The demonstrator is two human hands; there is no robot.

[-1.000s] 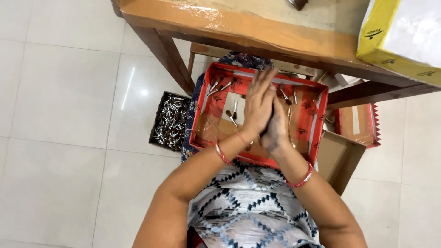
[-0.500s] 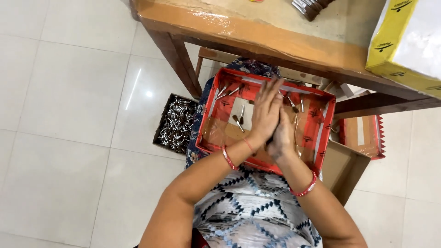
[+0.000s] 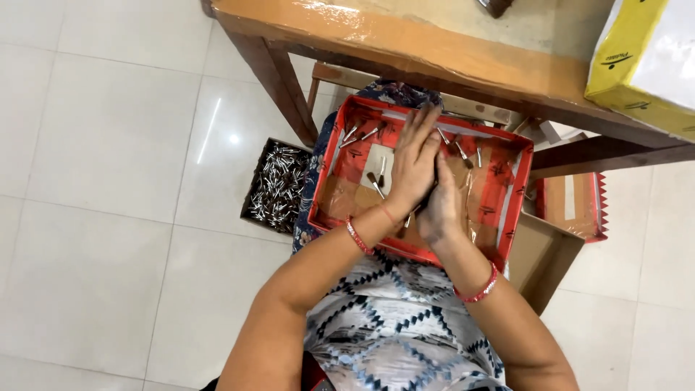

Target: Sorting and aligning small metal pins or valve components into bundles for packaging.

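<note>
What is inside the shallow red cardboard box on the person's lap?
The shallow red cardboard box holds a few small metal-tipped brushes, scattered. The pressed-together left hand and right hand hide its middle.

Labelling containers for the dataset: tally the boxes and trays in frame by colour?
Red cardboard tray on the lap: 1
Red-edged cardboard tray under the table: 1
Dark box of small metal pieces on the floor: 1
Plain brown cardboard box: 1
Yellow carton on the table: 1
Total: 5

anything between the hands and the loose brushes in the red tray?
Nothing visible. Both hands, left over right, are pressed together above the red tray, and the small brushes lie uncovered on its floor beside them. Whatever sits between the palms is hidden.
</note>
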